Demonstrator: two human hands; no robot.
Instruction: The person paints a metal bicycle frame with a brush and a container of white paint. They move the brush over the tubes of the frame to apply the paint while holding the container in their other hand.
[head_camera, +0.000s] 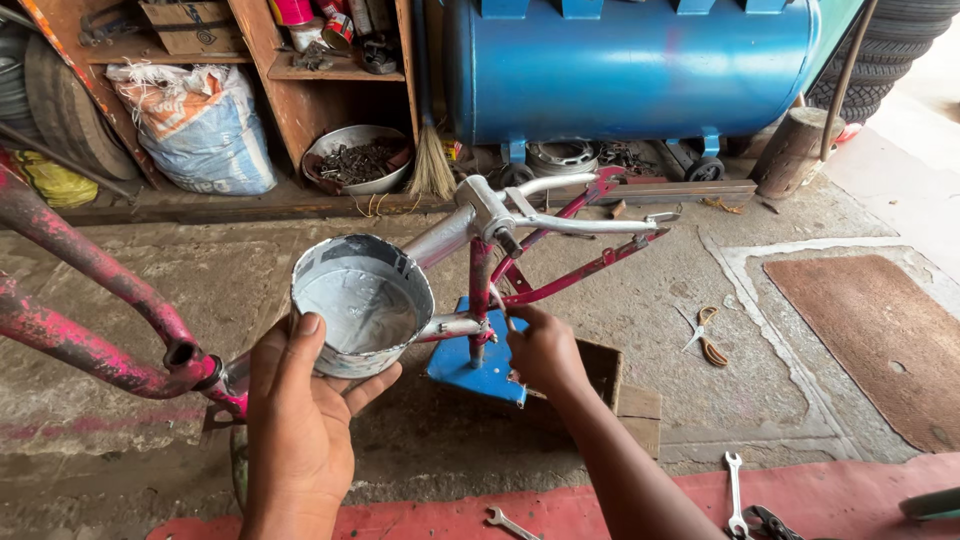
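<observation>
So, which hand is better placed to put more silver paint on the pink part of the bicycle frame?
The right hand. It already holds a small brush against the bicycle frame, near the pink seat tube. The left hand is occupied: it grips the can of silver paint from below.

place: repair workshop | signs: blue compressor tank (630, 65); stacked tyres (890, 50); spanners (735, 490) on floor; cluttered wooden shelves (300, 70)

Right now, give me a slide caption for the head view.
Left hand holds a paint can while right hand brushes silver onto a pink bicycle frame.
</observation>
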